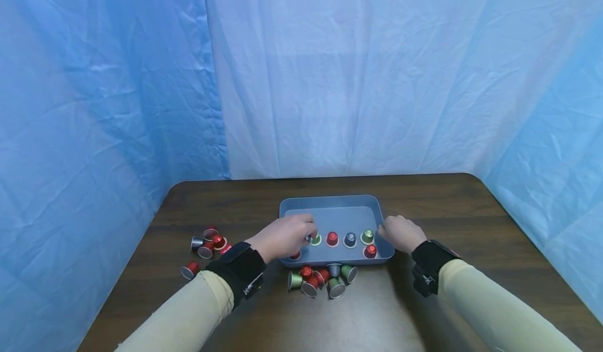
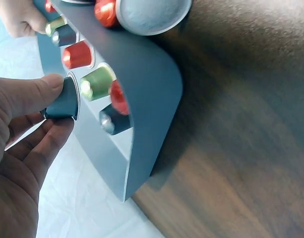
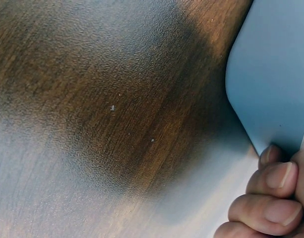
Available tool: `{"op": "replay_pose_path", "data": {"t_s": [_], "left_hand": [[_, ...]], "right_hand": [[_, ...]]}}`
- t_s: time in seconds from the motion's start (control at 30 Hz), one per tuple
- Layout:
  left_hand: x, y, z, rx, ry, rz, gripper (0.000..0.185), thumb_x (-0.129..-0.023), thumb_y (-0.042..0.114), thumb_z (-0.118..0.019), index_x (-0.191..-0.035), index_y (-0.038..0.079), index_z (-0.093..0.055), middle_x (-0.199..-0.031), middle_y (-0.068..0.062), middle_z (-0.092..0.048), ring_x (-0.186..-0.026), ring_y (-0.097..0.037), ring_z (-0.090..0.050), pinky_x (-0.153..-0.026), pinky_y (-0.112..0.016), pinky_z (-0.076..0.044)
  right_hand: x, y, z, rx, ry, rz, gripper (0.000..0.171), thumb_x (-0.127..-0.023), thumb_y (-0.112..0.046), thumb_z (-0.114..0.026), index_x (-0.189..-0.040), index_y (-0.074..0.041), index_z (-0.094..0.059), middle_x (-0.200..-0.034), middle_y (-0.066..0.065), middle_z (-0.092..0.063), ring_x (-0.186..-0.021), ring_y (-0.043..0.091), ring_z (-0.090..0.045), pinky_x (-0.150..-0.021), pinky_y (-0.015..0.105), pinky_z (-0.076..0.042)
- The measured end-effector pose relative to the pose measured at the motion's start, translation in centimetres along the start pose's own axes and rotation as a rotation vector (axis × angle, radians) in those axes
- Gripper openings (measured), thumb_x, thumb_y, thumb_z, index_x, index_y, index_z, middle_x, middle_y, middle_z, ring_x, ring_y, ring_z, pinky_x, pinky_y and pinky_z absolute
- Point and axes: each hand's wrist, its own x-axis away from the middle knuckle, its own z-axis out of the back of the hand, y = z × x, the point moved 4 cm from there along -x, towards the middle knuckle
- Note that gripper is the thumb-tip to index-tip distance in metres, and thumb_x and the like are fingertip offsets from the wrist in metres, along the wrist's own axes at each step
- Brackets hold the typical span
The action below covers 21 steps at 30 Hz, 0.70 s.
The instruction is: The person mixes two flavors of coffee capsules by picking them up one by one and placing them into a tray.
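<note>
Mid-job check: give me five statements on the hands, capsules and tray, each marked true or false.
1. The left hand pinches a dark capsule. True.
2. The right hand holds the tray by its edge. True.
3. The tray holds only red capsules. False: also a green capsule and a blue capsule.
4. Every loose capsule lies right of the tray. False: loose capsules lie left and on its near side.
5. The table is dark brown. True.
</note>
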Motion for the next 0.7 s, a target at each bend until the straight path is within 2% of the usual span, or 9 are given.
{"op": "replay_pose_path", "data": {"t_s": [0.3,0.7], "left_hand": [[-0.6,-0.1,-1.7,-0.041,-0.035,0.018,0.025,-0.088,0.017,-0.082,-0.113,0.017,-0.076,-0.102,0.003,-0.063,-0.091,-0.010,-0.060,-0.090,-0.026,-0.056],[-0.7,0.1,-2.9,-0.158,-0.089,-0.018,0.024,-0.089,0.022,-0.081,-0.112,0.018,-0.075,-0.099,0.003,-0.063,-0.087,-0.008,-0.061,-0.088,-0.024,-0.056]], "right_hand": [[0.1,0.3,0.0,-0.001,-0.009,-0.010,0.027,-0.102,-0.022,-0.059,-0.091,0.000,-0.071,-0.064,0.007,-0.049,-0.059,0.021,-0.055,-0.057,0.029,-0.045],[0.3,0.0,0.1,-0.008,-0.002,-0.014,0.027,-0.102,-0.022,-0.060,-0.092,0.000,-0.071,-0.064,0.007,-0.051,-0.059,0.021,-0.056,-0.058,0.028,-0.045]]}}
